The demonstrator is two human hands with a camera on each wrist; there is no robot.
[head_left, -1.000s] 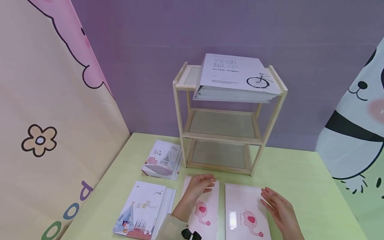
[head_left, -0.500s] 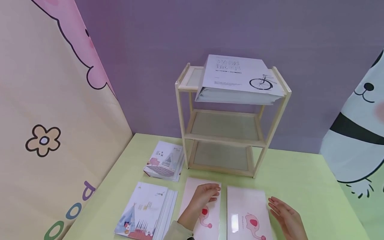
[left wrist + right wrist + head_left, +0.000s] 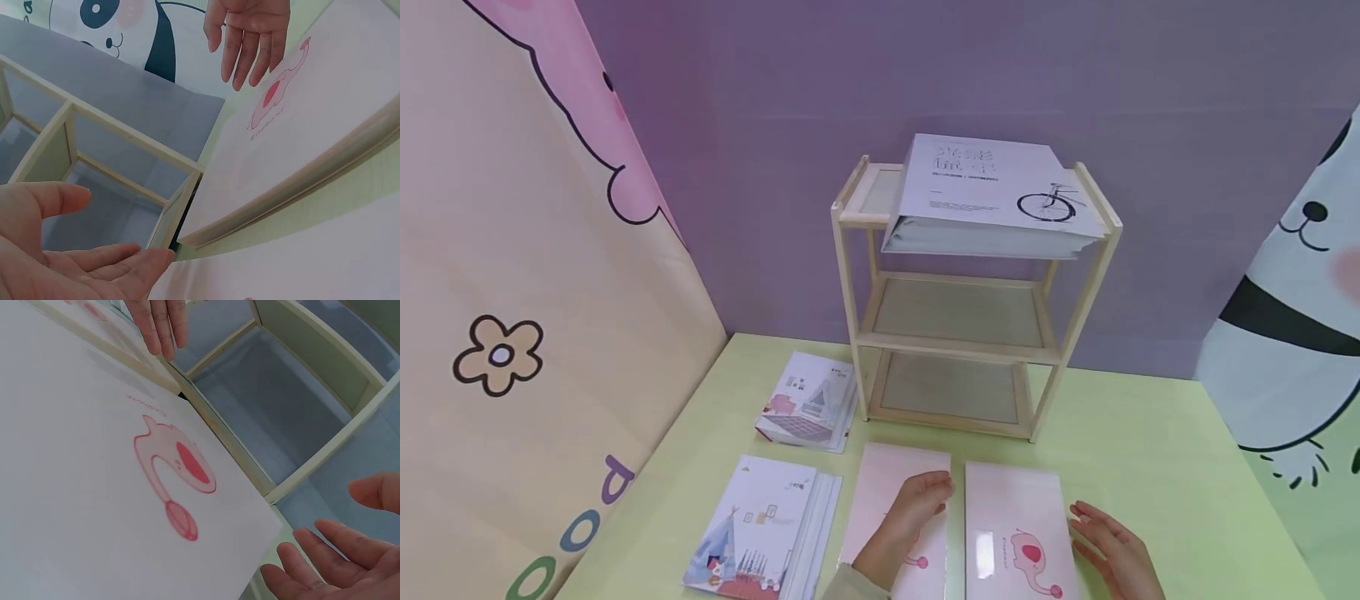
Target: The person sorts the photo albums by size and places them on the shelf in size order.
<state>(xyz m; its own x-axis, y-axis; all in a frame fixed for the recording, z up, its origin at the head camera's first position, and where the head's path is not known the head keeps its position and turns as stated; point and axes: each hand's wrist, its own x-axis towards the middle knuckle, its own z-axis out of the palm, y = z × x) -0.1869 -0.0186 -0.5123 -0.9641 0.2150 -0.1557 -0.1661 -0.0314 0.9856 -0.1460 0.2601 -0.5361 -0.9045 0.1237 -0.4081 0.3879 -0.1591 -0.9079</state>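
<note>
Two white books with a pink elephant on the cover lie side by side before the shelf. Over the left elephant book (image 3: 880,483) is my left hand (image 3: 912,512), fingers relaxed and holding nothing; it covers part of the drawing. My right hand (image 3: 1116,546) is beside the right edge of the right elephant book (image 3: 1015,508), fingers loosely bent and nothing in them. In the left wrist view, the left hand (image 3: 81,250) has its thumb spread away from the fingers. The right wrist view shows the right hand (image 3: 344,556) likewise spread near the book's corner.
A three-tier wooden shelf (image 3: 958,350) stands at the back, with a thick bicycle-cover book (image 3: 992,187) on top. To the left lie two stacks of illustrated books, a far stack (image 3: 808,400) and a near stack (image 3: 760,525). A purple wall (image 3: 775,167) rises behind the table.
Both hands have come slightly down toward the near side, the left also a little to the right. The books and shelf stay in place; the head view shifts slightly.
</note>
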